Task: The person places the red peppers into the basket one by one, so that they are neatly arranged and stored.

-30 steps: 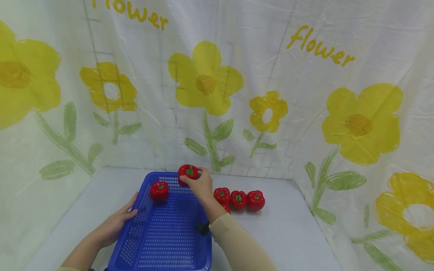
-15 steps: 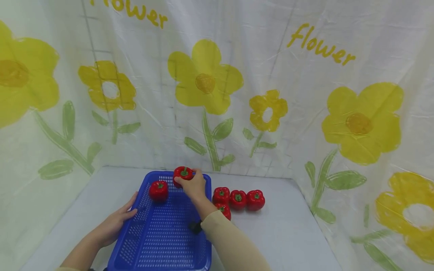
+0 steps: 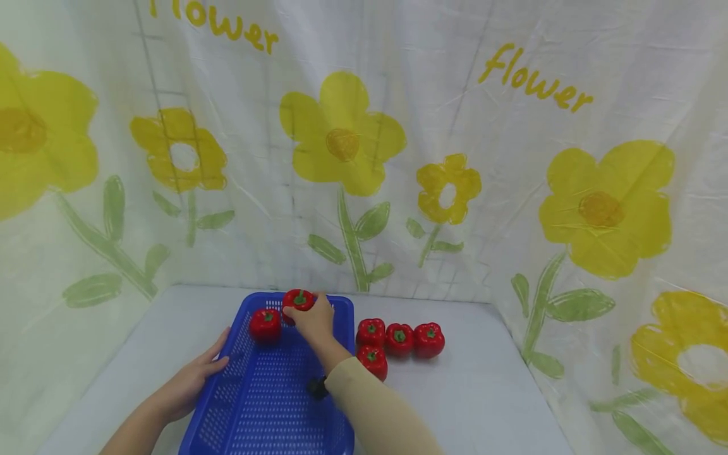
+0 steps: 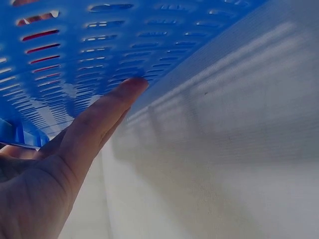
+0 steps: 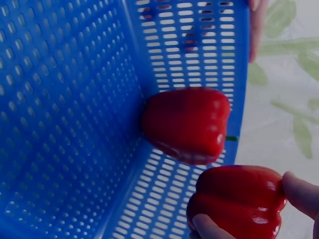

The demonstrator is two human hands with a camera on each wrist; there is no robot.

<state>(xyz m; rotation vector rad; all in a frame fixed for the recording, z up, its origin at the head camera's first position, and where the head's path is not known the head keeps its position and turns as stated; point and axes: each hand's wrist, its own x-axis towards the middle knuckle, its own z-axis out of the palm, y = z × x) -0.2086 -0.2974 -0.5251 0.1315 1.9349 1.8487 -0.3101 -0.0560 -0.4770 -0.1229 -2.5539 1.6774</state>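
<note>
My right hand (image 3: 315, 319) grips a red bell pepper (image 3: 297, 302) between thumb and fingers, just inside the far end of the blue basket (image 3: 193, 436). In the right wrist view the held bell pepper (image 5: 239, 201) is close beside a second bell pepper (image 5: 187, 124), which sits upright in the basket's corner. That same bell pepper (image 3: 265, 325) stands at the far left of the basket in the head view. My left hand (image 3: 184, 385) rests against the basket's left side. Seen from the left wrist, its straight fingers (image 4: 99, 117) touch the slotted outer wall (image 4: 164, 35).
Right of the basket, several red bell peppers stand on the white table (image 3: 472, 404), one pepper (image 3: 372, 361) nearer than the row ending in another pepper (image 3: 428, 340). A flower-printed curtain (image 3: 387, 253) hangs behind the table. A small black device (image 3: 316, 387) is at my right wrist.
My right hand has carried its bell pepper leftward and lower, closer to the bell pepper in the basket. My left hand and the basket have stayed in place.
</note>
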